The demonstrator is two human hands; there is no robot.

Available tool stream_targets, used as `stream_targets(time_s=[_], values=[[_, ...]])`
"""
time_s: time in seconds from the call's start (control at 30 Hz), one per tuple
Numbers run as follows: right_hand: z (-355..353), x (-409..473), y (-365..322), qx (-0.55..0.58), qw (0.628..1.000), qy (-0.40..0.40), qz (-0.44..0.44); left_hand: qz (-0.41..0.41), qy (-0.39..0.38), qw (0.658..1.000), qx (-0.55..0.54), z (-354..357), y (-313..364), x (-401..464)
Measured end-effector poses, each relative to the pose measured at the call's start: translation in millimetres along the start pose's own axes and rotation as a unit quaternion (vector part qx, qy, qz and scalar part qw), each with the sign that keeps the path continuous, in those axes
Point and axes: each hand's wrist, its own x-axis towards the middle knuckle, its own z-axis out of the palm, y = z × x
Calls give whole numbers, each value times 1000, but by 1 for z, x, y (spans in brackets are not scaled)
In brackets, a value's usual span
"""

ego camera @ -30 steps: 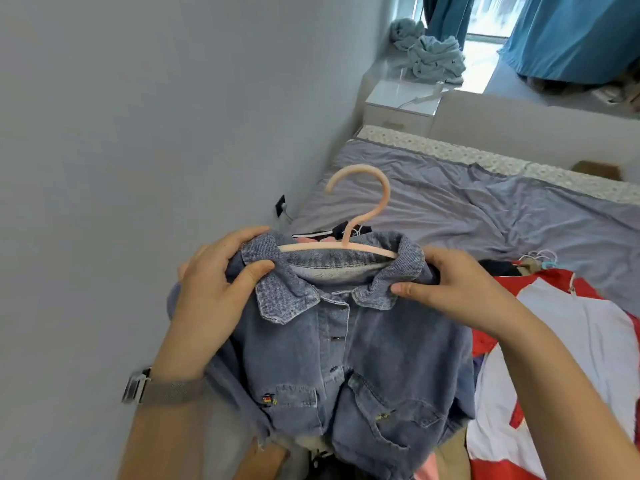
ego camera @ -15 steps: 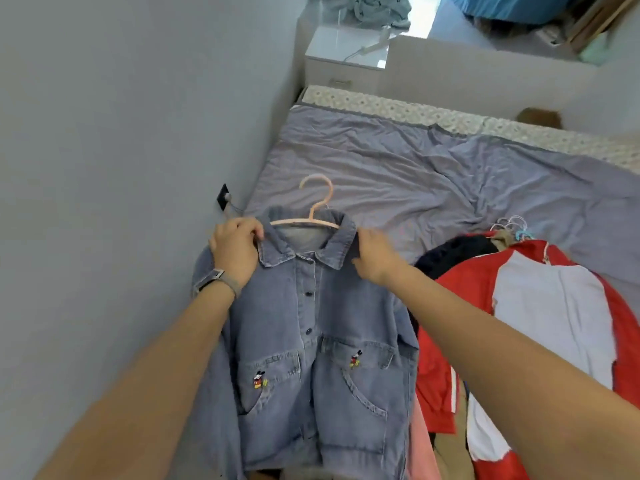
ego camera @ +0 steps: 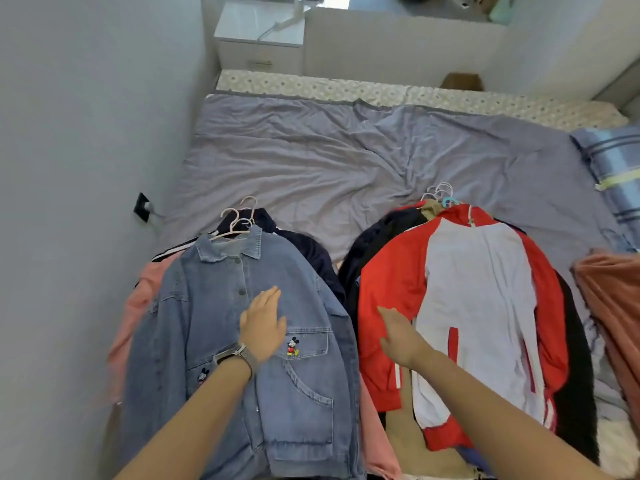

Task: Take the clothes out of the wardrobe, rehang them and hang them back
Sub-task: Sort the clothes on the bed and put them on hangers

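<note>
A blue denim jacket [ego camera: 207, 327] on a pale pink hanger [ego camera: 231, 233] lies flat on top of the left pile of clothes on the bed. My left hand [ego camera: 262, 325] hovers or rests flat over the jacket's chest with straight fingers, holding nothing. My right hand [ego camera: 398, 336] stretches out flat, fingers straight, over the sleeve of a red and white jacket [ego camera: 478, 306] that tops the right pile. Several hanger hooks [ego camera: 440, 195] stick out above that pile.
Both piles sit on a bed with a grey-purple sheet [ego camera: 329, 161]. The wall [ego camera: 76, 168] runs close along the left, with a socket [ego camera: 142, 211]. A white nightstand [ego camera: 259, 39] stands beyond the bed. A rust-coloured cloth [ego camera: 613, 306] and a striped pillow [ego camera: 613, 161] lie at the right.
The denim jacket, held up by its collar in both hands before, now lies on the left pile. Both hands have let go of it; the right hand has moved over the red jacket.
</note>
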Motion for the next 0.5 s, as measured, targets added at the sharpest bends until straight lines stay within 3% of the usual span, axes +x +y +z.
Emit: stream_targets(time_s=[0.2,0.3,0.5], values=[[-65,-14,176,7,995,40,95,45,7,999,-22,61,128,2],[-86,-11,258,4,995,23,94,48,21,998,-34,112,199,-7],[-139,-30,378,-6,997,-37,66,79,-54,995,-13,208,341,-24]])
